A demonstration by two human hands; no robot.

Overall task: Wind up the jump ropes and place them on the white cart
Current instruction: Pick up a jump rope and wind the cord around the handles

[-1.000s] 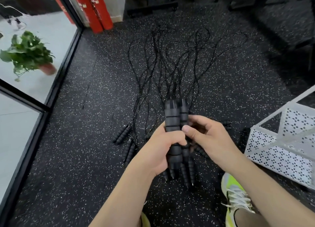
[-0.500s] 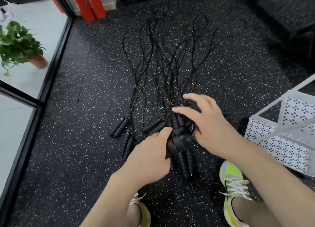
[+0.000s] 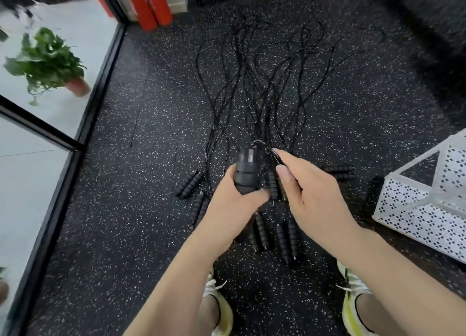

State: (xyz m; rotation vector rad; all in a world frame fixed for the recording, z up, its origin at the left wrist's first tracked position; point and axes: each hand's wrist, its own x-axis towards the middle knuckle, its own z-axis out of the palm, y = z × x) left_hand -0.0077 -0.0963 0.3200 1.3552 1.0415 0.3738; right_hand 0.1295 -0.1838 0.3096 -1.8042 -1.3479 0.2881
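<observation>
Your left hand (image 3: 235, 204) grips a pair of black jump-rope handles (image 3: 246, 170), fingers and thumb curled round their lower part, holding them upright above the speckled floor (image 3: 126, 209); the handles are blurred, so you cannot tell how many are in the bundle; your right hand (image 3: 309, 197) sits just beside them, its forefinger and thumb pinching the thin black cord (image 3: 268, 151) where it leaves the top of the handles; the rest of the jump ropes (image 3: 264, 83) lie fanned out on the floor ahead of you, their cords running away from you in long loose loops; more handles lie on the floor in pairs: one pair to the left (image 3: 189, 184), another just below it (image 3: 199, 208), several beneath your hands (image 3: 285, 240), and one pair to the right (image 3: 339, 171) near the white cart (image 3: 416, 204); the cart, perforated white metal, stands at the right edge, well apart from the handles you hold; your yellow-green shoes (image 3: 350, 305) show at the bottom; a potted plant (image 3: 50, 63) stands beyond the glass on the left, and red cylinders (image 3: 151, 5) stand at the top
</observation>
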